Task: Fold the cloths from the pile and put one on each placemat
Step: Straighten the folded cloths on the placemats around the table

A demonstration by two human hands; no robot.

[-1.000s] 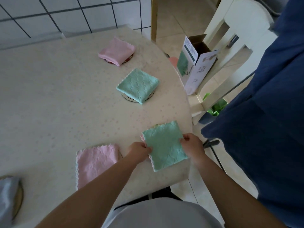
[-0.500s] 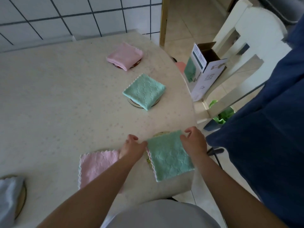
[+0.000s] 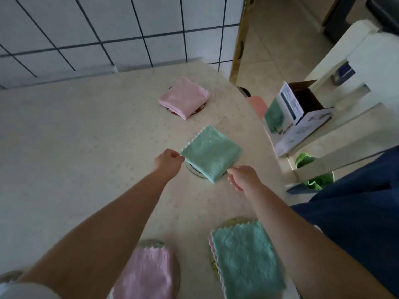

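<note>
A folded green cloth (image 3: pixel 210 153) lies on a round placemat (image 3: pixel 192 169) in the middle of the table. My left hand (image 3: pixel 167 161) pinches its left corner. My right hand (image 3: pixel 243 176) touches its near corner with fingers curled; whether it grips is unclear. A folded pink cloth (image 3: pixel 183 100) rests on the far placemat (image 3: pixel 199 108). Near me, another green cloth (image 3: pixel 246 255) covers a placemat (image 3: pixel 232 221) at the table's front edge, and a pink cloth (image 3: pixel 146 272) lies on a placemat (image 3: pixel 151 242), partly hidden by my left arm.
The cream table (image 3: pixel 75 147) has a curved right edge. Beyond it stand an open cardboard box (image 3: pixel 298 113) and a white chair (image 3: pixel 345 87). Dark blue fabric (image 3: pixel 356 201) hangs at the right. A tiled wall (image 3: pixel 108 29) backs the table.
Both hands let go of the near green cloth and reached forward to the middle green cloth. The view tilted upward and forward.
</note>
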